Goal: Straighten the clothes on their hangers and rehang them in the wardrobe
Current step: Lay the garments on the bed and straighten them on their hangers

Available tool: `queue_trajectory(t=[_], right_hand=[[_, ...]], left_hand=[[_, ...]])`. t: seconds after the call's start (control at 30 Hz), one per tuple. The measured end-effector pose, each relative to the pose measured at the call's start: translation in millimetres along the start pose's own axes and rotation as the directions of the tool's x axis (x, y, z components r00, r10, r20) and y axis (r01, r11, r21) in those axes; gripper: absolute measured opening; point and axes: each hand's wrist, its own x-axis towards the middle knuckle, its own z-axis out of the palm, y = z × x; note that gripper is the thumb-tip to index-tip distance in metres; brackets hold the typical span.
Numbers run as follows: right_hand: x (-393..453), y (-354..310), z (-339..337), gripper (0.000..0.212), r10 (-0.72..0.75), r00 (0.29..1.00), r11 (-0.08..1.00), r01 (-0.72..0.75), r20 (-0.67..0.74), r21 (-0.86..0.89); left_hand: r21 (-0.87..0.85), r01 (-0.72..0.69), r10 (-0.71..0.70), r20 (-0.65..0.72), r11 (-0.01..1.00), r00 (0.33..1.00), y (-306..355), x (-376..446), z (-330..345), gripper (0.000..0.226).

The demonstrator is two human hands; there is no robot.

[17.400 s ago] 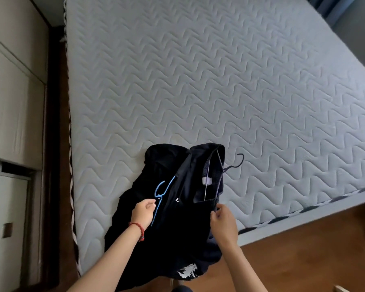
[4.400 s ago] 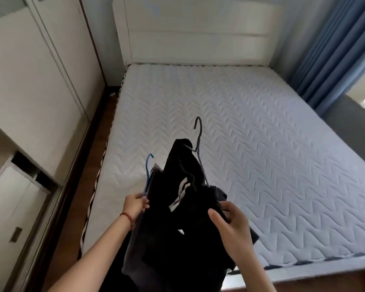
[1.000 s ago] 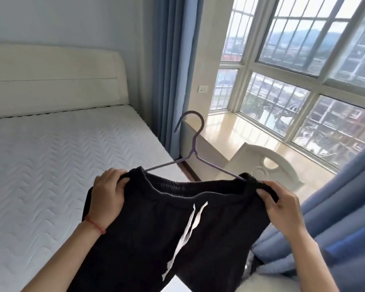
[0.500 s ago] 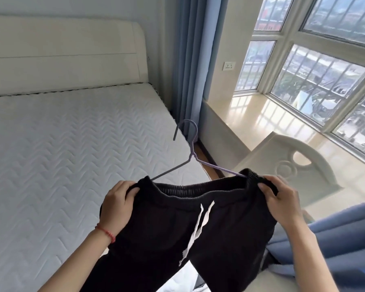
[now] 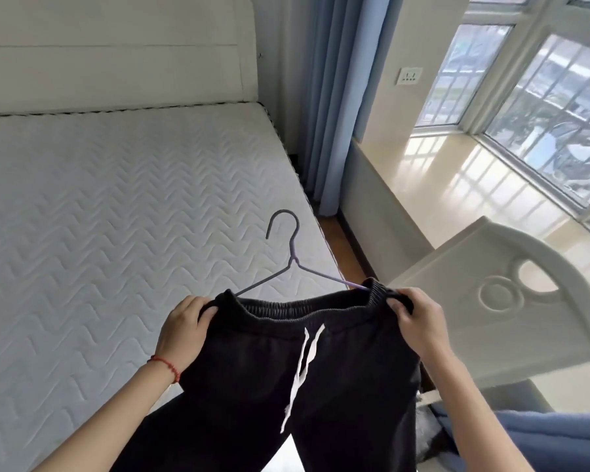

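Note:
Black trousers (image 5: 273, 379) with an elastic waistband and a white drawstring hang stretched between my hands, above the bed's near right corner. A thin purple wire hanger (image 5: 288, 257) sits inside the waistband, its hook standing up behind. My left hand (image 5: 184, 330) grips the waistband's left end. My right hand (image 5: 419, 320) grips the right end, where the hanger arm enters the fabric. The trouser legs drop out of view at the bottom. No wardrobe is in view.
A bare quilted white mattress (image 5: 109, 233) with a cream headboard (image 5: 116, 52) fills the left. A white chair back (image 5: 511, 301) stands at right, blue fabric (image 5: 552, 437) below it. A blue curtain (image 5: 334, 97), a glossy window ledge (image 5: 457, 185) and barred windows lie beyond.
The view has tipped down and slightly left, so trousers and hanger sit lower in the frame. Both hands keep the same grip on the waistband ends.

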Motion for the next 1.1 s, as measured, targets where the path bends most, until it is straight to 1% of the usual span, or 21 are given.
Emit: queue_trajectory(t=[0.17,0.3,0.43,0.63,0.77,0.8,0.87,0.97,1.1], right_hand=[[71.7,36.8,56.5,0.014,0.009,0.994,0.999,-0.004,0.109,-0.047],[118.6,63.1,114.6,0.017,0.026,0.985,0.997,-0.012,0.173,-0.08],[165.9,91.9,184.2,0.02,0.024,0.973,0.995,-0.001,0.231,-0.098],[225.2,150.1,298.8,0.022,0.071,0.952,0.988,-0.025,0.299,-0.154],[241.7,187.4,377.5,0.022,0.099,0.925,0.985,-0.037,0.367,-0.17],[244.5,193.4,393.7,0.023,0.094,0.929,0.984,-0.032,0.357,-0.174],[252.7,201.4,419.9,0.022,0.048,0.957,0.984,0.004,0.285,-0.178],[276.7,203.6,443.4,0.022,-0.047,0.983,0.985,0.076,0.179,-0.157],[312.9,198.7,464.3,0.025,-0.11,0.987,0.975,0.129,0.113,-0.18]], left_hand=[[0.061,0.129,-0.131,0.029,0.99,0.991,-10.4,48.5,57.4,0.016],[0.113,0.178,-0.187,0.071,0.977,0.98,-35.5,91.3,98.9,0.016],[0.16,0.2,-0.217,0.091,0.967,0.972,-74.9,143.4,143.3,0.019],[0.224,0.169,-0.186,0.057,0.96,0.981,-144.9,209.8,233.1,0.021],[0.239,0.233,-0.256,0.073,0.943,0.964,-201.5,223.0,293.3,0.02],[0.242,0.253,-0.279,0.078,0.937,0.957,-214.0,225.5,305.2,0.02],[0.236,0.263,-0.281,0.05,0.936,0.958,-233.3,233.9,322.7,0.02],[0.194,0.215,-0.204,-0.073,0.957,0.976,-249.5,258.2,336.1,0.017],[0.197,0.151,-0.113,-0.191,0.969,0.975,-259.0,288.4,344.3,0.017]])
